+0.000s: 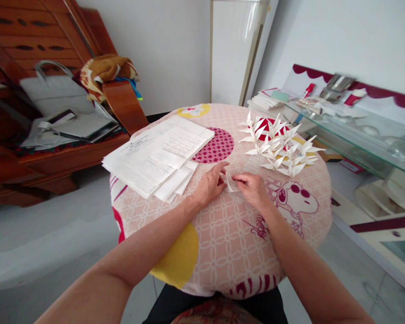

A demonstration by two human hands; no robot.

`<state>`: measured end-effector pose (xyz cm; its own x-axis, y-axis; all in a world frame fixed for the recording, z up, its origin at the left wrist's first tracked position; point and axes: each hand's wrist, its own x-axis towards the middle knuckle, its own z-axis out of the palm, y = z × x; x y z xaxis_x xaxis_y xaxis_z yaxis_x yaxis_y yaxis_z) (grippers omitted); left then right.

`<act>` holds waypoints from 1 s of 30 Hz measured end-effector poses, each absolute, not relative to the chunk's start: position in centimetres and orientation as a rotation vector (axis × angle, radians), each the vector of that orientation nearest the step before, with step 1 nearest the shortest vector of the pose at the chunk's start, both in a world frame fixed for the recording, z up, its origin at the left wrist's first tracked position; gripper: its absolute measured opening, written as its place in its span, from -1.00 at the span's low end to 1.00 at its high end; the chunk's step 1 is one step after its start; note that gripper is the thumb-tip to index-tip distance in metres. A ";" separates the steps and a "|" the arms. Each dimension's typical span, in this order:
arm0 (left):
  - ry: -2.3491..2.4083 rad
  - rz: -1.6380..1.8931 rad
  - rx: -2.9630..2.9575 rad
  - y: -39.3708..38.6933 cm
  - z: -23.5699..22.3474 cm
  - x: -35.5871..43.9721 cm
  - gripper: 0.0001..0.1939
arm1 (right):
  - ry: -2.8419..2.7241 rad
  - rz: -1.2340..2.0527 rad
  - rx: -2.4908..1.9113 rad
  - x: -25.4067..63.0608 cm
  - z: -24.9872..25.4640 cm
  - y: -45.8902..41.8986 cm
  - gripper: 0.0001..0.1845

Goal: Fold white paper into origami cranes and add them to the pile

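Observation:
A small piece of white paper [231, 183], partly folded, lies between my two hands over the middle of the round table. My left hand [210, 182] is at its left edge, with fingers curled against the paper. From the right, my right hand [252, 188] pinches the paper between thumb and forefinger. Parts of the paper are hidden behind my fingers. Several folded white paper cranes [280, 144] stand grouped at the back right of the table. Left of my hands lies a stack of printed paper sheets [158, 150], with smaller cut pieces [177, 182] at its near edge.
A patterned pink cloth [229, 234] covers the table [219, 252]. Along the right stands a glass-topped shelf unit [364, 135] with papers, a red bottle and cups. At the left, a wooden bench [128, 105] bears a grey bag [59, 96] and a brown cloth [110, 72].

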<state>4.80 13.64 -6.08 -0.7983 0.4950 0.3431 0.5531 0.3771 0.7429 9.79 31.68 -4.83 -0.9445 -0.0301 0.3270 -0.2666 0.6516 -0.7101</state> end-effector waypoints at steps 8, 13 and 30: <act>-2.539 -1.503 -1.155 12.3 -3.1 5.3 -0.62 | -2.611 1.037 0.377 10.3 -5.1 31.6 -0.61; -2.581 -1.520 -0.913 13.1 -3.4 5.2 -0.74 | -2.611 1.030 0.397 10.3 -5.1 32.0 -0.62; -2.490 -1.435 -1.089 13.2 -4.0 4.4 -0.82 | -2.542 1.056 0.331 11.9 -5.4 32.5 -0.81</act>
